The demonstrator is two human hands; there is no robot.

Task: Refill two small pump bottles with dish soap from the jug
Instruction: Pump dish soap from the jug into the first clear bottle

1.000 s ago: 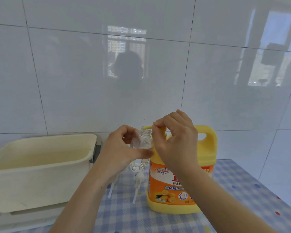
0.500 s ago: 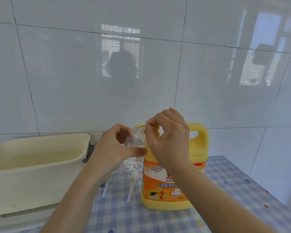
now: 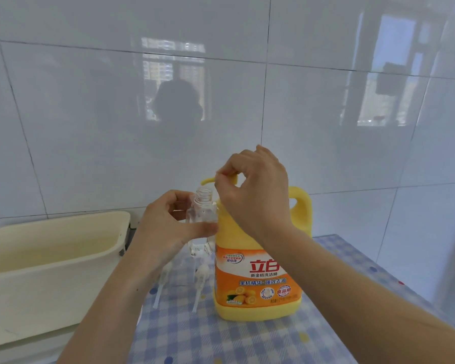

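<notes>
Open bottle held just below jug spout.
Left hand (image 3: 166, 227) raised, grip curled round clear bottle (image 3: 203, 210); right hand (image 3: 255, 190) grip pinching yellow pump head (image 3: 208, 179) on jug (image 3: 260, 285).

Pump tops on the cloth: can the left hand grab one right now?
Probably not yet: the left hand grips the clear bottle. The pump tops lie uncovered on the tablecloth just below it, so after setting the bottle down, likely yes.

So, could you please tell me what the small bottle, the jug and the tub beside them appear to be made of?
The small bottle: probably clear, glossy plastic; see-through, threaded neck. The jug: opaque yellow plastic, smooth, moulded handle. The tub: likely cream plastic, dull sheen, rounded moulded rim.
</notes>
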